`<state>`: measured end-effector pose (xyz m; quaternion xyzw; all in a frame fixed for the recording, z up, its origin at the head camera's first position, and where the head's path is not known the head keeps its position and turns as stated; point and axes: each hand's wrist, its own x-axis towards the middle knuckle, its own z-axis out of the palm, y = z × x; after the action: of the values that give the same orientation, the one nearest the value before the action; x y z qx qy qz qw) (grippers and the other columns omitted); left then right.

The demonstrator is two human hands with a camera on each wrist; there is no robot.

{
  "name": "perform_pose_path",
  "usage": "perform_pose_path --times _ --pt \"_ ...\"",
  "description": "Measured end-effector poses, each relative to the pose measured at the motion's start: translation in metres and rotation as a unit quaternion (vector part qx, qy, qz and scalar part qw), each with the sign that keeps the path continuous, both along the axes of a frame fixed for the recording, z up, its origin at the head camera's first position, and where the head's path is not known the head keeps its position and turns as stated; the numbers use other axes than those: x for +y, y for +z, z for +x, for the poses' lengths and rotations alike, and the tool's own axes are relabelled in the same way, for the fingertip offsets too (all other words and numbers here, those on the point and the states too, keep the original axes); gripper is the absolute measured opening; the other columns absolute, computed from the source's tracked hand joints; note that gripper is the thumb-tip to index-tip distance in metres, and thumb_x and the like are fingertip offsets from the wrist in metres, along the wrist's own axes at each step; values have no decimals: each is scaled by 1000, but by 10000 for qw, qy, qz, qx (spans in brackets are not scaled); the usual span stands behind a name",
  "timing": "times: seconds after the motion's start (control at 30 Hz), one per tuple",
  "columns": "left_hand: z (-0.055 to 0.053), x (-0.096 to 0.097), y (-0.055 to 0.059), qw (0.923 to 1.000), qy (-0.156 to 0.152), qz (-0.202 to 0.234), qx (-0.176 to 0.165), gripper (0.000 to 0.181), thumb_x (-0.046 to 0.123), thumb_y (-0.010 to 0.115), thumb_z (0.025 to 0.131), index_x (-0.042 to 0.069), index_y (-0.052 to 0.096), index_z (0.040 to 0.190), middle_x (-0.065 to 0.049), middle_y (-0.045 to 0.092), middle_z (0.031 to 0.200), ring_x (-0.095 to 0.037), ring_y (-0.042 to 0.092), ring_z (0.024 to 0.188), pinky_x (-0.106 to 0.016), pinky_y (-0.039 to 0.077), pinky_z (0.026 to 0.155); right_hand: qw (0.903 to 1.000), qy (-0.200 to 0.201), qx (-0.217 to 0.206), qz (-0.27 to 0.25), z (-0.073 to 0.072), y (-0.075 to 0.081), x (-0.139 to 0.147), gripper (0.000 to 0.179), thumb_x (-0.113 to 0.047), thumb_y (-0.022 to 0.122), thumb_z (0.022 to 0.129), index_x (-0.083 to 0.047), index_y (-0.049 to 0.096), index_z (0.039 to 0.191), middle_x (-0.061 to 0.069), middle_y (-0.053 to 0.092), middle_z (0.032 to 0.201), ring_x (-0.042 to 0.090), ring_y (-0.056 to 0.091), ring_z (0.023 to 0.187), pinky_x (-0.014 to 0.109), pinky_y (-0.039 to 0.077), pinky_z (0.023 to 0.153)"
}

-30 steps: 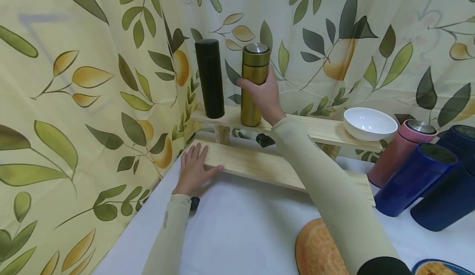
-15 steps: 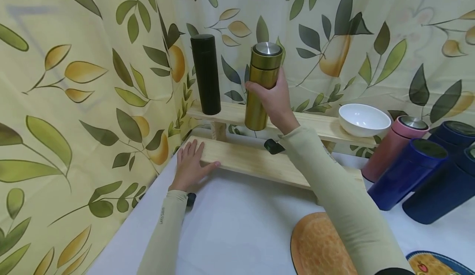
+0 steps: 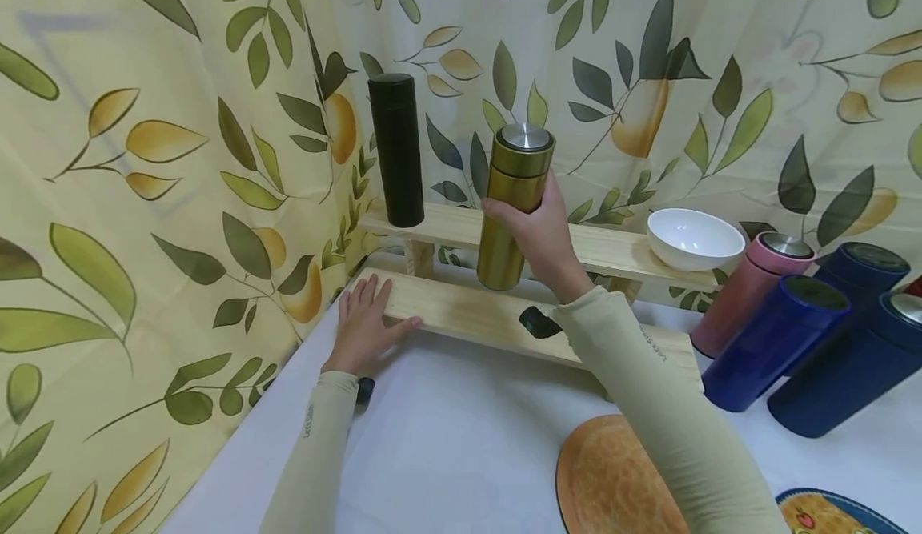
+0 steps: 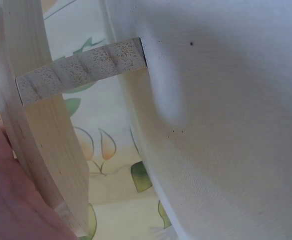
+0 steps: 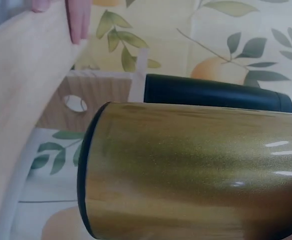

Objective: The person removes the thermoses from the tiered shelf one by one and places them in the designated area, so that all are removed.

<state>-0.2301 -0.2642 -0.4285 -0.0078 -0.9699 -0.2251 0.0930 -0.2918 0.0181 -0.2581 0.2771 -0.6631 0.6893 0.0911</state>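
In the head view my right hand [image 3: 543,234] grips a gold thermos [image 3: 515,198] with a silver lid, the thumb across its near side. The thermos leans slightly, its base in front of the upper shelf's edge and above the lower shelf [image 3: 461,307]. Its black-rimmed base fills much of the right wrist view, where the gold body [image 5: 195,170] shows close up. My left hand [image 3: 360,330] rests with spread fingers on the left end of the lower shelf. A black thermos [image 3: 397,154] stands upright on the upper shelf [image 3: 454,222], left of the gold one.
A white bowl [image 3: 695,239] sits on the upper shelf's right end. Right of the shelves stand a pink thermos [image 3: 752,294], a blue thermos [image 3: 778,342] and dark navy bottles [image 3: 843,366]. A brown round mat [image 3: 612,470] and a blue-rimmed plate [image 3: 788,502] lie nearer on the table.
The gold thermos has left the upper shelf in my right hand, coming forward, down and slightly right. My left hand stays on the lower shelf.
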Motion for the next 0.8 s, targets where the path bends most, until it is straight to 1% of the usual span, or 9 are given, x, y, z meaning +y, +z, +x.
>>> perform_pose_path --times 0.13,0.2,0.33,0.5,0.63,0.8 --pt "0 2 2 10000 -13 59 32 105 67 67 97 1 28 168 -23 11 177 -41 2 163 -55 -9 127 9999 -12 -112 70 7 -9 11 64 -20 77 91 -15 43 145 10 57 126 31 59 113 51 49 97" --pt "0 3 3 9999 -36 75 91 105 66 67 97 0 28 168 -24 12 176 -41 2 163 -55 -9 127 9997 -80 -181 142 10 -12 17 64 -21 77 92 -15 43 146 10 57 127 31 59 113 52 49 97" --pt "-1 3 2 9998 -54 67 162 105 65 68 97 -1 29 167 -26 13 176 -42 4 162 -57 -7 127 9986 -198 -413 269 16 -18 29 67 -20 77 92 -11 41 148 12 57 128 31 59 113 52 49 99" --pt "0 4 1 9998 -24 62 172 106 66 69 96 -1 30 167 -26 14 175 -43 5 162 -59 -4 127 9961 -291 -817 184 24 -26 43 66 -18 76 93 -9 41 149 13 56 131 31 59 116 52 48 101" --pt "0 5 0 9998 -36 115 164 106 66 69 96 -1 29 167 -26 14 175 -43 5 162 -59 -6 127 9945 -406 -940 238 31 -33 56 68 -17 77 94 -10 40 150 12 55 133 31 57 118 51 47 102" --pt "2 2 -2 9998 -44 112 150 105 64 70 96 -2 30 167 -27 14 175 -44 5 161 -58 -6 127 9914 -556 -1174 148 42 -40 72 63 -15 77 94 -13 42 146 11 55 130 29 57 117 48 47 101"
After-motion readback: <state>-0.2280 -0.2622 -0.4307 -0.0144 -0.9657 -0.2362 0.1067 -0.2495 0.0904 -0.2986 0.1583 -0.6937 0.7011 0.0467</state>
